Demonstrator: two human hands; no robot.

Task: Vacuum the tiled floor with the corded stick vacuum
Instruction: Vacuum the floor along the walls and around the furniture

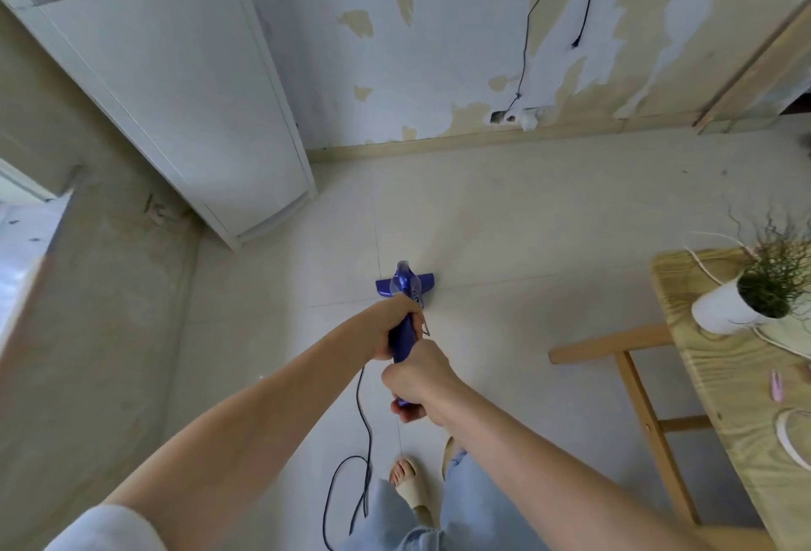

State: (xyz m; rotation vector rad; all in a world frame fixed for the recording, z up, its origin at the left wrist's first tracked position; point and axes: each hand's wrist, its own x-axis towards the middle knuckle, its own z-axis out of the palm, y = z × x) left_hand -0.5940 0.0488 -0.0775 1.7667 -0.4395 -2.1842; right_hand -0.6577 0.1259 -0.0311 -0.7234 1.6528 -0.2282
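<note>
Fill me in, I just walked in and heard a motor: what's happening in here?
A person is vacuuming the tiled floor with a blue corded stick vacuum. Both hands grip its handle, the left hand higher up, the right hand at the end. The head sits on the tiles out in front of the person's feet, and the black cord trails on the floor beside their legs. A wooden table with a potted plant stands to the right.

Both hands cover most of the blue vacuum's grip (401,342), and its body hides the middle of the floor head (406,284). The cord (364,440) runs off the bottom edge. The wooden surface (737,375) is cut by the right edge, as is the potted plant (763,287). The small pink item (776,383) is too blurred to name.
</note>
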